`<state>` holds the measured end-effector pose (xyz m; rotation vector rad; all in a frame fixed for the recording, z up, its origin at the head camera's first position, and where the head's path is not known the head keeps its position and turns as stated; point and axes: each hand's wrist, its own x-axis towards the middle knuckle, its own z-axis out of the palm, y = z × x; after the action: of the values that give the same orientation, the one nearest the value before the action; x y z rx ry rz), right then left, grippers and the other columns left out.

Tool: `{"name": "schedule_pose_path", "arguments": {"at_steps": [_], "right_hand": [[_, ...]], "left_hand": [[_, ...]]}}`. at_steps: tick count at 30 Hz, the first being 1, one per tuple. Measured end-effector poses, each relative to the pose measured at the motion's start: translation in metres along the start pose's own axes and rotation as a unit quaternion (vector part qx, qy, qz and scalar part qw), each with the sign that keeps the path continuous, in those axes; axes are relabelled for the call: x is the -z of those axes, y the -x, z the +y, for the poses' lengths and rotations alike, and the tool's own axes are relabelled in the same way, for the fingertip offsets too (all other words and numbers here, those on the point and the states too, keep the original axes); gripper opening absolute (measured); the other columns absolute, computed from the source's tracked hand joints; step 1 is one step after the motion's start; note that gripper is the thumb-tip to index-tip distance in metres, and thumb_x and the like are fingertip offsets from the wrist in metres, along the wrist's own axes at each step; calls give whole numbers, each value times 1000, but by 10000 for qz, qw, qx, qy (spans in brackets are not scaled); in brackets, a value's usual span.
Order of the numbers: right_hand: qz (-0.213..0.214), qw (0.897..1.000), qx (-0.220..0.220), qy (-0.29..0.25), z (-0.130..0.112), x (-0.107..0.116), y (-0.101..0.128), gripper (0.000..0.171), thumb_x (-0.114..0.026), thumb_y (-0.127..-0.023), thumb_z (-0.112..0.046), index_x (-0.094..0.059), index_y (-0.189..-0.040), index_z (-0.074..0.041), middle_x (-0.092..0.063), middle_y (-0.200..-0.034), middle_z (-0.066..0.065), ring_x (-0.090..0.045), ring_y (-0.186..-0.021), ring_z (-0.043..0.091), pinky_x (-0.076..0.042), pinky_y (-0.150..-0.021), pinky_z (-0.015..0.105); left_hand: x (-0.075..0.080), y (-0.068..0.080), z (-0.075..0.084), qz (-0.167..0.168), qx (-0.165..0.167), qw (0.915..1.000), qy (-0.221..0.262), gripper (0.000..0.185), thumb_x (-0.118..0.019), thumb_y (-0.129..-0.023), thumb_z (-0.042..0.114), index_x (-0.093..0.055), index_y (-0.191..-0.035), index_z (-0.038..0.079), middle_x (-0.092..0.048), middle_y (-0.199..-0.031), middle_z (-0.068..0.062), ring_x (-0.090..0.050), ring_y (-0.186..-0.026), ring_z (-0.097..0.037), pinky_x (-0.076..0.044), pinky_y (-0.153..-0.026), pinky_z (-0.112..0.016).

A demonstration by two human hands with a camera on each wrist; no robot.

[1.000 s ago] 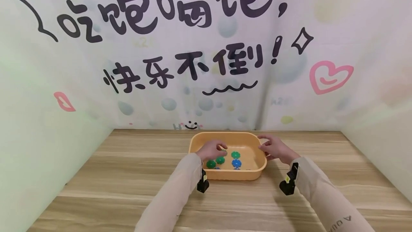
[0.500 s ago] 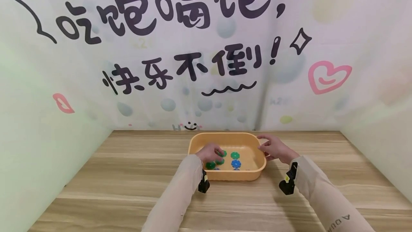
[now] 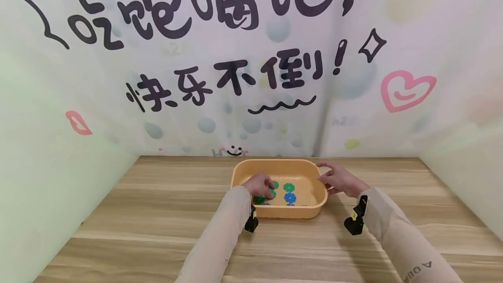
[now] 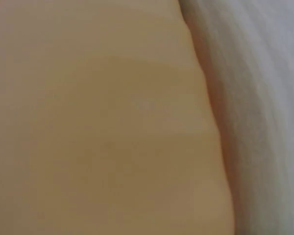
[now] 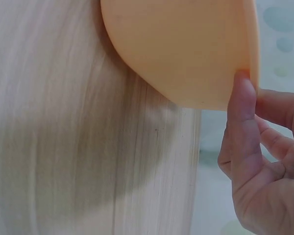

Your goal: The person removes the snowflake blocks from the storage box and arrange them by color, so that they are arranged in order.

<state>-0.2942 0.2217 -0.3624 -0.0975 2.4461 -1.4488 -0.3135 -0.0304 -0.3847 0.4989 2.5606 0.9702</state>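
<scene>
An orange-yellow plastic basin [image 3: 283, 212] stands on the table near the back wall. On its floor lie several flower-shaped plastic discs, among them a green disc [image 3: 288, 187] and a blue disc [image 3: 290, 197]. My left hand [image 3: 257, 184] reaches over the near left side into the basin, its fingertips right at another green disc [image 3: 273, 194]; I cannot tell whether they pinch it. In the left wrist view the basin's wall [image 4: 112, 122] fills most of the picture and the fingers are hidden. My right hand [image 5: 264, 166] pinches the basin's right rim between thumb and fingers.
A wood-grain table [image 3: 157, 230] lies under the basin, with bare surface to the left, right and front. A printed white curtain [image 3: 188, 134] closes off the back. Pale side walls [image 3: 47, 178] bound the table. Each wrist wears a small black camera [image 3: 355, 219].
My left hand has lowered its fingers towards a green disc, and thumb and fingers have come closer together. My right hand keeps its hold on the rim. The head view has shifted slightly.
</scene>
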Motion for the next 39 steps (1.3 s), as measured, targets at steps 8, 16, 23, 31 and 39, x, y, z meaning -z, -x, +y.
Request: {"name": "schedule_pose_path", "arguments": {"at_steps": [8, 16, 23, 31, 39], "right_hand": [[5, 10000, 28, 54, -2, 0, 3, 47, -47, -91, -6, -28, -133, 2, -52, -98, 24, -57, -73, 22, -52, -59, 34], [-10, 9999, 74, 112, -3, 0, 3, 47, -48, -91, -7, -28, -133, 2, -53, -99, 25, -57, -74, 23, -52, -59, 34], [1, 10000, 51, 77, -3, 1, 1, 47, -47, -91, -6, -28, -133, 1, -52, -100, 26, -58, -76, 26, -52, -60, 34], [-13, 10000, 57, 72, -3, 0, 2, 47, -47, -91, -6, -28, -133, 1, -52, -101, 27, -59, -78, 27, -52, -60, 34], [-11, 9999, 92, 108, -2, -1, 3, 46, -47, -91, -5, -29, -132, 2, -52, -99, 26, -58, -77, 28, -52, -59, 34]], "left_hand": [[1, 3, 5, 102, 130, 9999, -31, 18, -70, -73, 2, -63, -90, 1, -57, -85, -6, -48, -73, -15, -46, -68, -30], [3, 4, 3, 219, -35, 9997, 143, 15, -68, -72, -3, -65, -86, -1, -53, -71, -3, -43, -61, -13, -42, -57, -25], [9, 3, 3, 64, -194, 9989, 420, 8, -63, -76, -3, -65, -84, -2, -56, -72, -4, -49, -59, -14, -46, -58, -27], [20, 8, 13, -11, -572, 9968, 567, 9, -63, -79, -1, -64, -88, -1, -58, -78, -4, -52, -68, -13, -47, -65, -25], [25, 15, 25, -42, -946, 9898, 1065, 10, -62, -81, 2, -64, -90, 1, -61, -81, -4, -57, -72, -20, -48, -72, -38]]}}
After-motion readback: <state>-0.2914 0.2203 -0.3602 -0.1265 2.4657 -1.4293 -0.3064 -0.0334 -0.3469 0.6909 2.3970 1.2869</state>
